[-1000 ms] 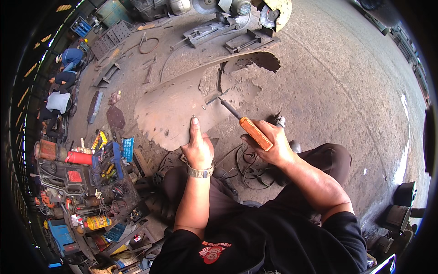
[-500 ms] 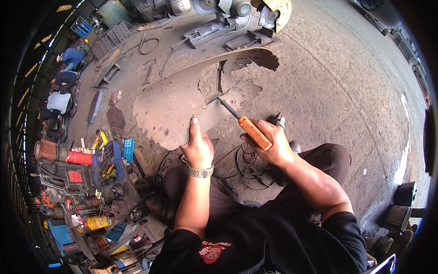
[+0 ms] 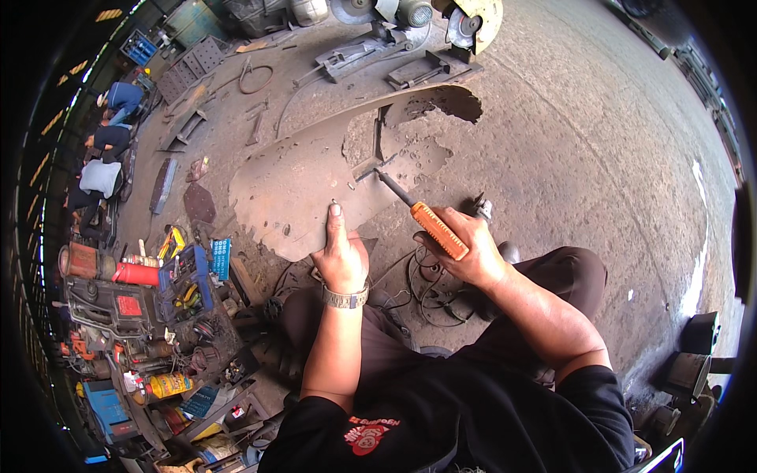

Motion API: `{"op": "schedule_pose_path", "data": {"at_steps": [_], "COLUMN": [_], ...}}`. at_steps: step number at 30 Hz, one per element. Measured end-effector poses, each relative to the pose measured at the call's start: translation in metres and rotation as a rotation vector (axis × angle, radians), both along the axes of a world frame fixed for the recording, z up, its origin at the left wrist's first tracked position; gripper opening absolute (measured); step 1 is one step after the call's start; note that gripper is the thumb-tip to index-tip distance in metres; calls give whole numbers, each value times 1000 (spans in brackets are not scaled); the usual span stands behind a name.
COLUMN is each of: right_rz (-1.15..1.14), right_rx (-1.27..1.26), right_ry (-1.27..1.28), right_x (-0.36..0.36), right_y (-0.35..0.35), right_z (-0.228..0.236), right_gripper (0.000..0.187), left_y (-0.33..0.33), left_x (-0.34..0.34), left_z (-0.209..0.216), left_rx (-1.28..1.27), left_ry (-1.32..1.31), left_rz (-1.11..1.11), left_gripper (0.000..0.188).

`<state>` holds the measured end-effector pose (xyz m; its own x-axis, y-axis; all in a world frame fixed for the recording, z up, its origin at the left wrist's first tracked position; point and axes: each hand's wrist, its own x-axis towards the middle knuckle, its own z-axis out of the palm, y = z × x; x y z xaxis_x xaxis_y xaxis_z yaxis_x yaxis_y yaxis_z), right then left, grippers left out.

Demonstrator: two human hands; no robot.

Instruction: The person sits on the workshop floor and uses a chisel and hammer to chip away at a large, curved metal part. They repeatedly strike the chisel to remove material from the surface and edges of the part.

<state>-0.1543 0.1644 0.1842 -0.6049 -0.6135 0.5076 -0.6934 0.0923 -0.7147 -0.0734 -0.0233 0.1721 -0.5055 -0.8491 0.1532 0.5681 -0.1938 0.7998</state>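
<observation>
My left hand (image 3: 341, 256) grips the near edge of a curved, rusty metal sheet (image 3: 292, 185), thumb on top beside a small bright bit of metal. The sheet has ragged edges and a jagged cut-out. In my right hand (image 3: 473, 251) is a tool with a ribbed orange handle (image 3: 440, 230) and a dark shaft. The shaft's far end meets the sheet by the cut-out, near a dark metal strip (image 3: 380, 132). What kind of head it has, I cannot tell. Fingers of my left hand under the sheet are hidden.
Cut-off machines with discs (image 3: 473, 27) stand at the far side. A small metal tool (image 3: 482, 207) and cables (image 3: 430, 292) lie near my right knee. Left of me are an open blue toolbox (image 3: 189, 284) and cluttered tools. Several people (image 3: 102, 175) work at the far left.
Almost nothing differs. Both hands keep their grips, and the tool's end stays by the cut-out with only a very slight shift.
</observation>
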Motion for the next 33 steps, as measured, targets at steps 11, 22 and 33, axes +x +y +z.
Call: {"op": "schedule_pose_path", "data": {"at_steps": [11, 22, 33], "right_rz": [-33, -42, -5], "right_rx": [-9, 70, 52], "right_ry": [28, 45, 27], "right_x": [1, 2, 1], "right_y": [0, 3, 2], "right_z": [0, 9, 6], "right_gripper": [43, 40, 38], "left_y": [-2, -4, -2], "left_x": [-2, 0, -1], "left_z": [-1, -2, -2], "left_rx": [-10, -39, 12], "left_ry": [12, -3, -12], "left_rz": [0, 24, 24], "left_gripper": [52, 54, 52]}}
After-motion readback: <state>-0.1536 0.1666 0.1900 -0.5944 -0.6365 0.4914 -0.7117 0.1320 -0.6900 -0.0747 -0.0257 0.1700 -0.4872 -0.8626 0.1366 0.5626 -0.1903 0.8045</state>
